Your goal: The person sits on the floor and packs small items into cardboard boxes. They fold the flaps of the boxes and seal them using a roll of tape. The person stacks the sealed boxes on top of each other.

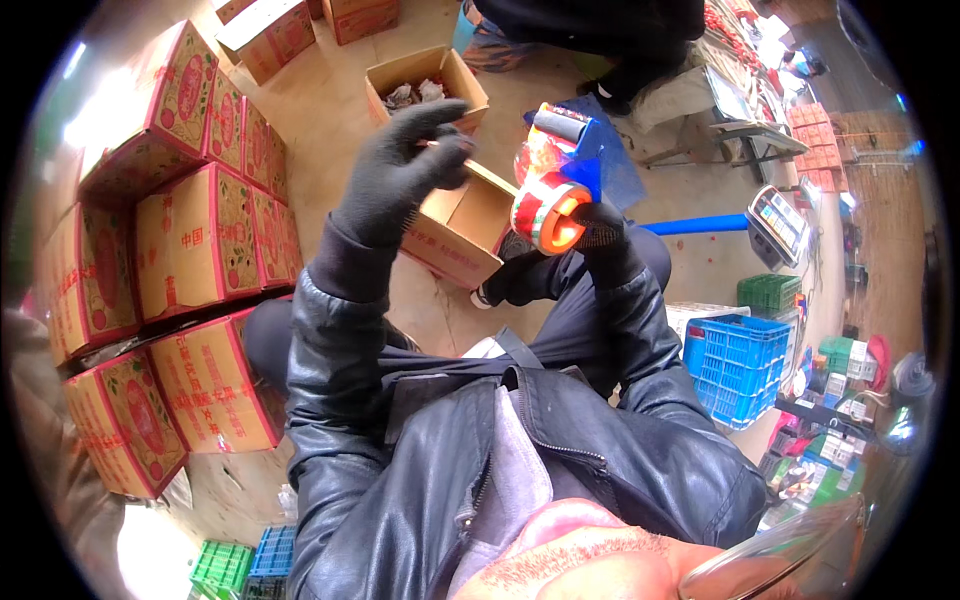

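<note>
My right hand [602, 229], in a dark glove, grips a packing tape dispenser [591, 161] near its orange hub. The dispenser has a blue frame, a grey roller and a roll of tape [534, 214] with red, white and green printing. My left hand [401, 169], gloved in dark grey, is raised to the left of the dispenser, apart from it. Its index finger is stretched out and the other fingers are bent; a small pinkish spot shows between them, too blurred to name. Below both hands an open cardboard carton [454, 251] sits on the floor by my foot, its inside partly hidden by my left hand.
Printed cartons [196, 236] are stacked on my left. Another open carton [469, 90] holds crumpled material beyond my left hand. A person [592, 26] in dark clothes is at the top. On my right are a scale display [780, 225] on a blue pole and blue plastic crates [735, 367].
</note>
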Tool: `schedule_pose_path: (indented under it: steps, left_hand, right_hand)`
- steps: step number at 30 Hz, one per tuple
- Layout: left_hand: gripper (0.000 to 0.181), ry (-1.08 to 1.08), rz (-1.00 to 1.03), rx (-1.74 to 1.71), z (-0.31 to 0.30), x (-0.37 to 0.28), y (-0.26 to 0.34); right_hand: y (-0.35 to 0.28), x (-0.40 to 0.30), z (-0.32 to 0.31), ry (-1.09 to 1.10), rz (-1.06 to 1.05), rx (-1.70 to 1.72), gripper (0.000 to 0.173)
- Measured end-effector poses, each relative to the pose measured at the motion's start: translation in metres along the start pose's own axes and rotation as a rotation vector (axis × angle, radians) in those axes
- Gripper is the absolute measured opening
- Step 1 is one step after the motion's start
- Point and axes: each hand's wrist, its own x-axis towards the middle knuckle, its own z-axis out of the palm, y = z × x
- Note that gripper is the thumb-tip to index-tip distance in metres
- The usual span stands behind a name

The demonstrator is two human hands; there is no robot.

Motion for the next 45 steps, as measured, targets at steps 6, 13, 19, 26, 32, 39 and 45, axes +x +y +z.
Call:
schedule_pose_path:
  steps: [6, 13, 19, 26, 32, 39, 45]
  left_hand:
    - [0.043, -0.085, -0.074, 0.043, 0.009, -0.007, 0.001]
    - [0.044, -0.165, -0.150, 0.140, 0.015, -0.007, -0.003]
    - [0.047, -0.218, -0.141, 0.184, 0.005, -0.006, -0.018]
    - [0.046, -0.351, -0.195, -0.030, -0.005, -0.011, -0.028]
    - [0.051, -0.343, -0.107, -0.199, 0.009, -0.015, -0.029]
    - [0.042, -0.331, -0.060, -0.212, 0.007, -0.020, -0.026]
    - [0.030, -0.315, -0.079, -0.265, 0.009, -0.022, -0.026]
  right_hand:
    - [-0.001, -0.010, 0.017, -0.074, -0.087, -0.102, 0.073]
    - [-0.014, -0.014, 0.047, -0.037, -0.051, -0.566, 0.062]
    - [-0.007, -0.008, 0.083, -0.079, -0.299, -1.031, 0.068]
    - [-0.016, -0.019, 0.081, -0.134, -0.054, -0.798, 0.073]
    - [-0.019, -0.030, 0.086, -0.122, -0.152, -0.739, 0.076]
    - [0.005, -0.032, 0.065, -0.072, -0.209, -0.612, 0.056]
    - [0.035, -0.028, 0.035, -0.145, -0.380, -0.623, 0.034]
